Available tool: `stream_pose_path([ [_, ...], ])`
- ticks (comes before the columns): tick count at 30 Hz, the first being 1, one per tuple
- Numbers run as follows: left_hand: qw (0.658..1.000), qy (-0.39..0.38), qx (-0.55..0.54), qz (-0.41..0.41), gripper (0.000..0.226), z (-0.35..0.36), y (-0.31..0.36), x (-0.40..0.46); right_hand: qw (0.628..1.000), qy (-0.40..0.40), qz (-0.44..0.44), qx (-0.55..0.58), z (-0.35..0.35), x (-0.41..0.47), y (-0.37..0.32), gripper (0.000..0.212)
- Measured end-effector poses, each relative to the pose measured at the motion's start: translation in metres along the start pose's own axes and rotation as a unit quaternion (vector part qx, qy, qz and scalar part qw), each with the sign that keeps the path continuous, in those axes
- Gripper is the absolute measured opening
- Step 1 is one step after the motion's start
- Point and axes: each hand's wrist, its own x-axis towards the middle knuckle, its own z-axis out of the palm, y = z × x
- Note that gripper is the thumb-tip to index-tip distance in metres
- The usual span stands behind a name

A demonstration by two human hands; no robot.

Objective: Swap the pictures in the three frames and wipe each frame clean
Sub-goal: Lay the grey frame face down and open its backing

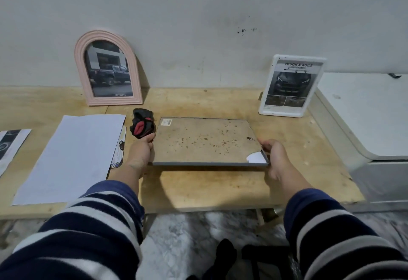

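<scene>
Both hands are gripping a grey rectangular frame (205,141) by its short edges, back board facing up, above the wooden table (198,189): the left hand (141,149) clasping the left edge, the right hand (274,154) the right. Just beyond the left hand, a black-and-red cloth (142,125) is lying beside white paper sheets (70,156). Farther back, a pink arched frame (108,67) and a white frame (291,85) are leaning against the wall.

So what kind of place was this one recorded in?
Probably a plain back room or home work corner: a worn wooden table against a scuffed bare wall, a marble-pattern floor, and a white appliance alongside.
</scene>
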Motion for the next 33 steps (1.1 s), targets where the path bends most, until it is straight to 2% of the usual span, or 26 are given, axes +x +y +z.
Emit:
stream_pose_path([
  [5, 0.999, 0.004, 0.043, -0.011, 0.052, -0.003, -0.019, 0.005, 1.0, -0.004, -0.007, -0.024, 0.009, 0.0, 0.006, 0.032],
  [8, 0.998, -0.007, 0.056, -0.025, 0.047, -0.004, -0.024, 0.002, 0.998, 0.005, 0.002, -0.06, 0.02, 0.009, 0.016, 0.027],
  [11, 0.993, 0.01, 0.117, -0.018, 0.043, -0.005, -0.025, 0.003, 0.993, 0.056, 0.006, -0.106, 0.018, 0.058, 0.037, 0.044],
  [15, 0.979, 0.02, 0.203, 0.018, 0.052, -0.002, -0.029, 0.001, 0.973, 0.107, -0.014, -0.206, 0.033, 0.045, 0.034, 0.022],
  [18, 0.952, 0.039, 0.299, 0.055, 0.048, 0.004, -0.03, 0.001, 0.956, 0.123, -0.053, -0.263, 0.037, 0.042, 0.035, 0.025],
  [22, 0.912, 0.085, 0.395, 0.077, 0.053, 0.024, -0.023, -0.007, 0.947, 0.105, -0.065, -0.297, 0.027, 0.047, 0.037, 0.05],
  [25, 0.885, 0.052, 0.441, 0.137, 0.057, 0.053, -0.019, -0.02, 0.934, 0.097, -0.081, -0.333, 0.017, 0.033, 0.035, 0.054],
  [29, 0.864, -0.026, 0.454, 0.216, 0.06, 0.101, -0.011, -0.039, 0.935, 0.067, -0.084, -0.339, 0.001, 0.03, 0.041, 0.041],
  [33, 0.82, -0.111, 0.498, 0.26, 0.069, 0.147, -0.007, -0.052, 0.942, 0.047, -0.1, -0.317, -0.014, 0.031, 0.042, 0.034],
])
